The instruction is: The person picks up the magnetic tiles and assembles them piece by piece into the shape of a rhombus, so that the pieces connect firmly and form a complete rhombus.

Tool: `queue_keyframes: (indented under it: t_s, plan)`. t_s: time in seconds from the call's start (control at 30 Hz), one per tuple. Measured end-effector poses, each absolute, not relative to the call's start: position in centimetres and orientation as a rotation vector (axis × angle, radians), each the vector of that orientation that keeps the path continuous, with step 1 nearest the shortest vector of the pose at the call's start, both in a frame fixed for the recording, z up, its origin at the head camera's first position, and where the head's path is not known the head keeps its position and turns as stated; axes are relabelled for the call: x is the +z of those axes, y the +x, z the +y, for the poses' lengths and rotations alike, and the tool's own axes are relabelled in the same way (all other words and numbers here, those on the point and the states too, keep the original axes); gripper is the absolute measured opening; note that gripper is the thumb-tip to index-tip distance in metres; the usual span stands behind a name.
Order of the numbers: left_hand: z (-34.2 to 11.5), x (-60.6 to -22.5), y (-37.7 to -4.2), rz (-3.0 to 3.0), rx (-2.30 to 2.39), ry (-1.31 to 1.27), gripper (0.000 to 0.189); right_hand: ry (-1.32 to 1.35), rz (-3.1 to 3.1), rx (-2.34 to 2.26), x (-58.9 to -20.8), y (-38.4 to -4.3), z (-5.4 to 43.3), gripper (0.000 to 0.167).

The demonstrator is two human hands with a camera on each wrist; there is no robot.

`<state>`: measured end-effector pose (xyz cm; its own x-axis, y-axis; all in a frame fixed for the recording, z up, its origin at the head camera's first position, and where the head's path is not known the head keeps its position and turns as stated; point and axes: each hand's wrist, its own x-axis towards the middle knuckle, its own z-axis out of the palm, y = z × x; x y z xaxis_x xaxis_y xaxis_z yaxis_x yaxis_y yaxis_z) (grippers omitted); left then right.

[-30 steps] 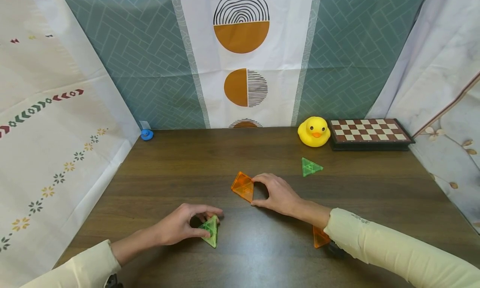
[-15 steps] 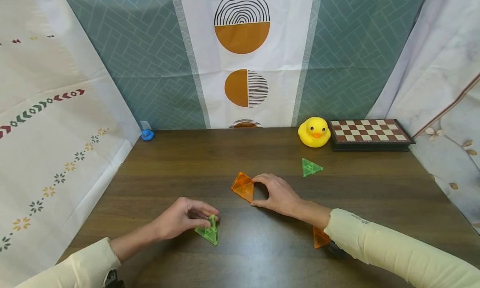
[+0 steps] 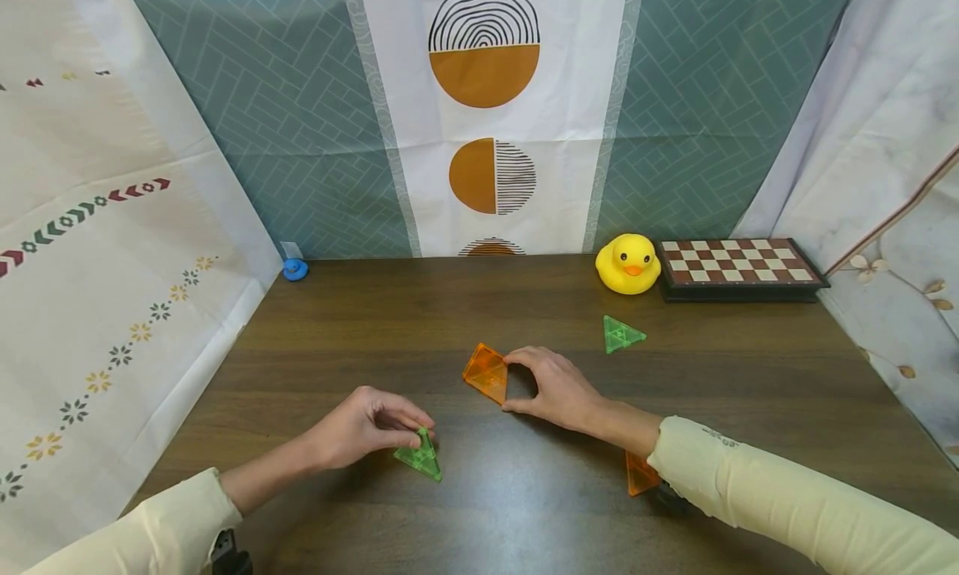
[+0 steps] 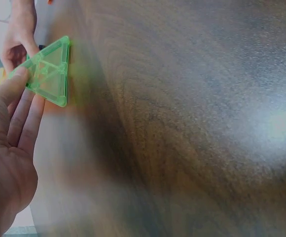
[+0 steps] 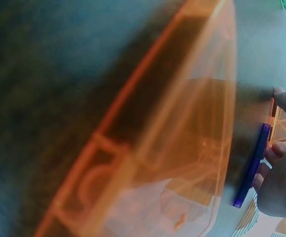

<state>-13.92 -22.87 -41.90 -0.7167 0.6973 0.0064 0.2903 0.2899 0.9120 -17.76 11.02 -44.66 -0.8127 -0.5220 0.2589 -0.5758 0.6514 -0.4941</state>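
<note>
My left hand pinches a translucent green triangular magnetic tile between thumb and fingers, tilted close over the table. In the left wrist view the tile shows its ribbed frame, the thumb pressing near one corner. To the right and farther back, my right hand grips a translucent orange magnetic-tile piece, thumb and index finger at two corners of its near side. A dark blue tile, seen edge-on, stands beside the right fingers in the right wrist view; the hand hides it from the head view.
Another orange tile lies partly under the right forearm, looming large in the right wrist view. A green triangle tile lies farther back. At the rear stand a yellow rubber duck, a checkered board box and a small blue duck.
The left hand has shifted slightly up and turned the green tile, whose lower corner has moved up and right. The right hand and orange piece have stayed put.
</note>
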Motion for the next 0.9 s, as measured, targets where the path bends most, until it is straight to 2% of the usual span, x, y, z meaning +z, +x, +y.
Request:
queue_keyframes:
  t_s: [0.27,0.9]
  plan:
    - [-22.9,-41.7,-14.3,2.174,1.417,0.930,0.018,0.916,-2.784,0.881,-44.6,-17.8,11.0,0.065]
    - [-20.7,-41.1,-16.2,2.263,1.431,1.010,0.018,0.945,-2.763,0.869,-44.8,-17.9,11.1,0.060]
